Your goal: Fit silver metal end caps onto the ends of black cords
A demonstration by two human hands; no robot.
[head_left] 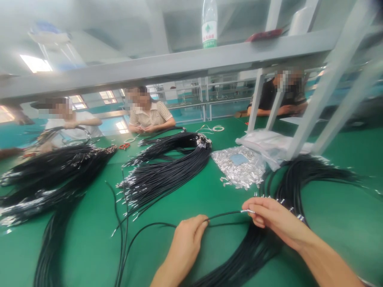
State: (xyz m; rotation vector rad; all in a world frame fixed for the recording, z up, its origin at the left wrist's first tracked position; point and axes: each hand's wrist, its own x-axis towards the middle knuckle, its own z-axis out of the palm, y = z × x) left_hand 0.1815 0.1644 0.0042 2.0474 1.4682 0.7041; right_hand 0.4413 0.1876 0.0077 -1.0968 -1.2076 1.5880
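A thin black cable point(224, 215) runs between my two hands above the green table. My left hand point(189, 236) is closed around it, thumb and fingers pressed together. At its right end, my right hand point(271, 217) pinches a small silvery metal terminal point(245, 211), partly covered by the fingertips. Just behind and below my right hand lies a large bundle of black cables point(295, 187) with metal ends. Beyond my hands sits a clear plastic bag point(239, 161) with many small silvery metal parts spilling from its mouth.
More black cable bundles point(176, 169) lie in the middle and at the left point(60, 175). A grey metal shelf frame point(167, 61) crosses overhead, its slanted posts standing at the right. A water bottle point(209, 30) stands on it. Several people sit across the green table point(98, 235).
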